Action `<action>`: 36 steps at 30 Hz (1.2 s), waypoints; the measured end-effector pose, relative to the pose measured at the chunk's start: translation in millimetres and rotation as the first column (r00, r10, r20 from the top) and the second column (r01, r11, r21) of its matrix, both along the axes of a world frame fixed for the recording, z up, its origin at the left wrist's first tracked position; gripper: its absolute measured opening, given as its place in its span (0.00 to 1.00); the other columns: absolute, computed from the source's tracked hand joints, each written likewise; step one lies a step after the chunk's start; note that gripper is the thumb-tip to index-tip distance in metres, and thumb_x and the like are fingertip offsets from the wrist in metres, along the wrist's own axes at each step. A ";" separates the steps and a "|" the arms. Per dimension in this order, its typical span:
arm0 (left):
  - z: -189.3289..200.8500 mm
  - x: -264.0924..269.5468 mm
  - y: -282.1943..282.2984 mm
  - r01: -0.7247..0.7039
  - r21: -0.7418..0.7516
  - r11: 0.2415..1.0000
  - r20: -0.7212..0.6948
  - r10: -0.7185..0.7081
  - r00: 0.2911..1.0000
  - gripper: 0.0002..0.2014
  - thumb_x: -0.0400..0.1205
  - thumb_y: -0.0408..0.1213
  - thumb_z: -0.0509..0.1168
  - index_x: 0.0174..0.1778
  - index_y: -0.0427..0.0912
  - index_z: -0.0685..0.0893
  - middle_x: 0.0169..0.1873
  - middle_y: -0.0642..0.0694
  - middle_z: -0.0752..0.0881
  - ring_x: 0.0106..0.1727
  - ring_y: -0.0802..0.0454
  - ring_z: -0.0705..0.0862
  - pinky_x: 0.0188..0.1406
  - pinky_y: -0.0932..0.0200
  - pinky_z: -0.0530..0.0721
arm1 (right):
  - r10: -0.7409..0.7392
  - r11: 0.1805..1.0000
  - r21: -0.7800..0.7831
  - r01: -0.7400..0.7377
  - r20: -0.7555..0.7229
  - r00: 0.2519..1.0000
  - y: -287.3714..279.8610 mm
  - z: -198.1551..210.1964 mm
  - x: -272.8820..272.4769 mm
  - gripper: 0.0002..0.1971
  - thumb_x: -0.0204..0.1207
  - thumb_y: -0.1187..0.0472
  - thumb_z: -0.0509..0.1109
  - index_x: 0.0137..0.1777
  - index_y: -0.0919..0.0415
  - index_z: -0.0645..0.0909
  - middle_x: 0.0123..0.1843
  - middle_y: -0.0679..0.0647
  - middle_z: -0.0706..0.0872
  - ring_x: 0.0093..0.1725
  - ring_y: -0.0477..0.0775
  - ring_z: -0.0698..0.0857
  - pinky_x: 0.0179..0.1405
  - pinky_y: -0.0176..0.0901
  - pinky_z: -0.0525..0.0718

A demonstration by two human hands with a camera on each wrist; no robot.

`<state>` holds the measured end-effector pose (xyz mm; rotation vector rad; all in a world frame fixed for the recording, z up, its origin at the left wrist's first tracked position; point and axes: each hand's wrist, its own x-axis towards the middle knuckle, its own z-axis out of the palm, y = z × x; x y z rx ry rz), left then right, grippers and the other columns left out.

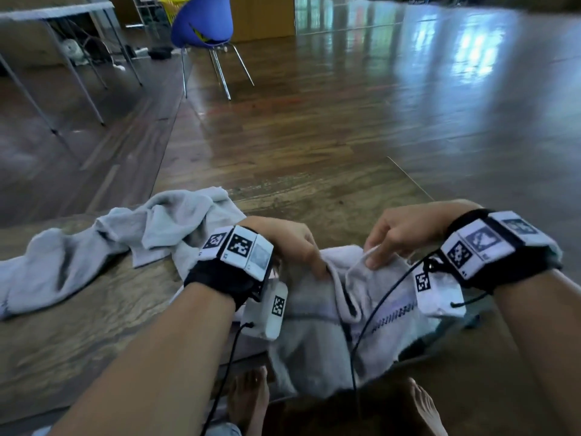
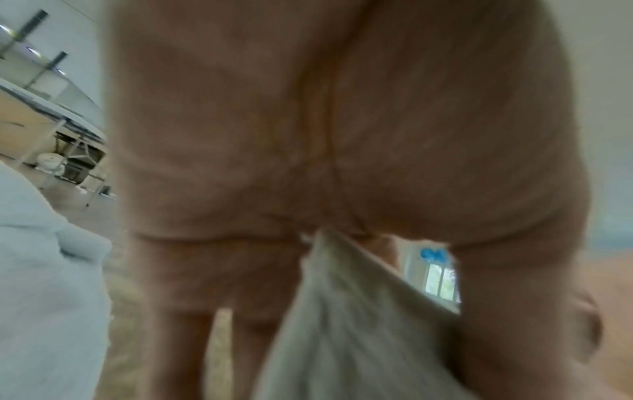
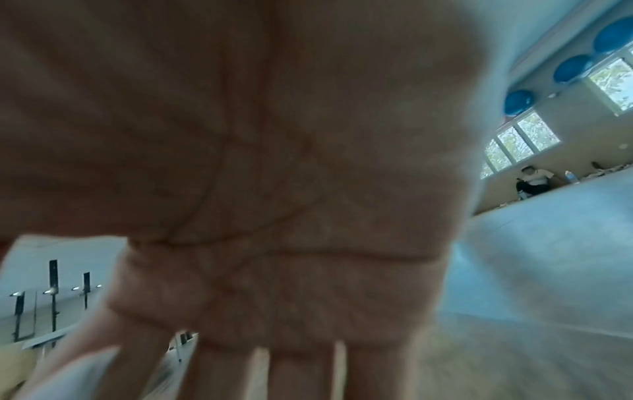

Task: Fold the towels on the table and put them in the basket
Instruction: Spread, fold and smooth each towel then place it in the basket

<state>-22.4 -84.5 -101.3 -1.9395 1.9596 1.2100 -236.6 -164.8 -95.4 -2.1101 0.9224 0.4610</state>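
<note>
Two towels: both in sight, neither folded yet; one in hand, one waiting.
White towel (image 1: pixel 317 325): bunched at the near edge of the table, partly hanging over it toward the person's bare feet; a dark stitched stripe runs across it. It sits close to the body, prob. so both hands can hunt out its hem w/o reaching.
Left hand (image 1: pixel 283 240): fingers curled down into the cloth, clamped on a fold of the white towel. The left wrist view shows cloth (image 2: pixel 342 324) pinched between thumb and fingers, so that side is anchored while the other hand works.
Right hand (image 1: pixel 399 234): thumb and forefinger nip a raised edge of the white towel, lifting it clear of the heap; other fingers are fairly straight in the right wrist view (image 3: pixel 260 189), which is blurred, so how firm the nip is I can't say for sure.
Step, as I judge it: finding corners and spreading the towel flat before the first fold.
Grey towel (image 1: pixel 103 243): crumpled on the table to the left, just behind the left wrist, touched by neither hand; looks parked out of the way as next in line.
Table (image 1: pixel 94 325): wood-grain top, low over a wood floor.
Basket: not in sight near the hands.
Beyond: blue chair (image 1: pixel 204 23) well apart, across the floor.
</note>
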 end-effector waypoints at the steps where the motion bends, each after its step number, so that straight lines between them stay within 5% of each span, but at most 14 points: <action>1: 6.7 5.3 -1.5 -0.040 -0.140 0.989 -0.036 0.035 0.999 0.11 0.79 0.46 0.73 0.42 0.42 0.94 0.38 0.46 0.92 0.37 0.53 0.85 0.45 0.53 0.88 | -0.003 0.992 -0.129 0.010 0.054 0.999 -8.6 4.2 3.5 0.06 0.75 0.49 0.77 0.43 0.49 0.94 0.40 0.40 0.93 0.38 0.38 0.86 0.46 0.42 0.82; 3: 16.5 15.3 -5.2 -0.229 -0.519 0.823 -0.153 0.175 0.973 0.15 0.81 0.41 0.69 0.28 0.44 0.88 0.28 0.50 0.84 0.33 0.53 0.79 0.34 0.57 0.79 | -0.076 0.867 -0.436 0.241 0.361 0.929 -26.4 7.5 15.0 0.12 0.77 0.50 0.76 0.43 0.59 0.92 0.40 0.48 0.92 0.40 0.45 0.84 0.45 0.45 0.82; 6: 22.9 39.8 -11.4 -0.369 -0.893 0.257 -0.240 0.423 0.874 0.10 0.81 0.37 0.66 0.49 0.44 0.93 0.50 0.41 0.86 0.54 0.45 0.83 0.53 0.54 0.80 | -0.083 0.466 -0.474 0.747 0.817 0.570 -45.1 9.7 27.1 0.11 0.78 0.53 0.73 0.53 0.57 0.92 0.68 0.55 0.86 0.64 0.54 0.83 0.71 0.48 0.78; 8: 23.0 59.9 -11.7 -0.342 -0.928 0.151 -0.229 0.493 0.839 0.12 0.80 0.37 0.64 0.52 0.40 0.92 0.52 0.35 0.85 0.56 0.39 0.83 0.53 0.52 0.77 | -0.126 0.366 -0.412 0.835 0.867 0.483 -54.0 11.4 28.9 0.12 0.78 0.49 0.73 0.57 0.50 0.91 0.73 0.52 0.80 0.69 0.56 0.81 0.72 0.52 0.78; 11: 17.1 76.5 -8.5 -0.394 -0.914 0.092 -0.299 0.503 0.811 0.12 0.83 0.37 0.64 0.44 0.32 0.89 0.36 0.30 0.83 0.46 0.30 0.83 0.39 0.53 0.71 | -0.159 0.368 -0.334 0.868 0.897 0.413 -57.2 9.4 30.4 0.11 0.76 0.46 0.76 0.56 0.45 0.92 0.58 0.49 0.88 0.60 0.53 0.86 0.60 0.59 0.86; 15: 6.4 78.8 -2.9 -0.554 -0.808 0.198 -0.363 0.574 0.734 0.12 0.85 0.39 0.65 0.54 0.39 0.92 0.38 0.39 0.87 0.44 0.40 0.85 0.38 0.59 0.72 | -0.238 0.540 -0.146 0.829 0.918 0.317 -55.2 -6.2 36.4 0.06 0.74 0.54 0.80 0.41 0.38 0.92 0.37 0.42 0.92 0.33 0.49 0.92 0.36 0.46 0.92; 17: 4.6 81.0 -3.0 -0.624 -0.737 0.261 -0.384 0.598 0.704 0.11 0.86 0.39 0.63 0.52 0.43 0.92 0.36 0.44 0.86 0.36 0.46 0.85 0.31 0.62 0.72 | -0.316 0.572 -0.029 0.820 0.914 0.253 -60.5 -17.0 36.4 0.09 0.74 0.59 0.80 0.38 0.41 0.93 0.36 0.46 0.93 0.35 0.51 0.94 0.40 0.44 0.93; 19: 6.4 79.1 -2.9 -0.795 -0.534 0.287 -0.556 0.589 0.586 0.12 0.85 0.36 0.64 0.41 0.53 0.90 0.35 0.48 0.87 0.29 0.49 0.88 0.25 0.58 0.84 | -0.365 0.601 0.072 0.796 0.911 0.193 -65.4 -21.5 34.4 0.09 0.72 0.63 0.81 0.39 0.46 0.94 0.39 0.50 0.94 0.41 0.54 0.94 0.48 0.49 0.92; 21: 8.9 72.6 -2.1 -0.898 -0.316 0.308 -0.720 0.539 0.438 0.15 0.85 0.31 0.65 0.40 0.56 0.89 0.42 0.47 0.89 0.33 0.44 0.92 0.39 0.51 0.92 | -0.358 0.589 0.067 0.806 0.915 0.186 -70.3 -23.1 29.9 0.11 0.71 0.62 0.82 0.37 0.42 0.93 0.39 0.47 0.94 0.45 0.49 0.94 0.53 0.47 0.91; 24: 11.2 67.9 -9.2 -0.807 -0.555 0.202 -0.695 0.421 0.583 0.12 0.82 0.31 0.66 0.53 0.50 0.93 0.46 0.44 0.92 0.37 0.55 0.88 0.42 0.61 0.86 | -0.255 0.534 -0.021 0.845 0.949 0.184 -70.0 -12.0 23.0 0.14 0.73 0.60 0.80 0.39 0.33 0.91 0.40 0.32 0.92 0.48 0.36 0.91 0.53 0.35 0.89; 26: 14.4 66.2 -12.4 -0.739 -0.669 0.083 -0.672 0.357 0.649 0.12 0.80 0.32 0.69 0.54 0.49 0.93 0.47 0.47 0.93 0.42 0.62 0.85 0.45 0.66 0.83 | -0.161 0.527 0.011 0.850 0.983 0.087 -66.0 -4.5 19.7 0.12 0.75 0.61 0.79 0.47 0.38 0.92 0.47 0.33 0.92 0.53 0.37 0.91 0.53 0.30 0.87; 28: 13.2 67.1 -15.2 -0.699 -0.709 0.089 -0.635 0.349 0.689 0.13 0.79 0.30 0.70 0.54 0.48 0.93 0.49 0.47 0.92 0.44 0.60 0.87 0.48 0.70 0.84 | -0.118 0.507 -0.001 0.862 0.991 0.070 -64.0 -3.1 18.1 0.11 0.77 0.64 0.77 0.55 0.49 0.92 0.54 0.40 0.93 0.57 0.37 0.90 0.54 0.26 0.85; 31: 2.8 69.3 -14.7 -0.630 -0.714 0.305 -0.463 0.470 0.752 0.13 0.79 0.26 0.69 0.53 0.45 0.93 0.43 0.46 0.90 0.32 0.60 0.81 0.29 0.77 0.76 | -0.274 0.514 -0.023 0.857 0.943 0.189 -61.8 -16.0 11.6 0.12 0.78 0.66 0.76 0.58 0.51 0.89 0.55 0.49 0.92 0.53 0.40 0.90 0.49 0.22 0.83; 36: -14.3 74.6 -1.2 -0.444 -0.650 0.617 -0.157 0.463 0.872 0.10 0.79 0.25 0.66 0.40 0.37 0.92 0.36 0.37 0.90 0.38 0.41 0.86 0.37 0.49 0.83 | -0.291 0.489 -0.443 0.752 0.730 0.619 -50.3 -39.0 -14.7 0.13 0.75 0.71 0.73 0.48 0.54 0.94 0.45 0.54 0.94 0.50 0.51 0.91 0.57 0.37 0.80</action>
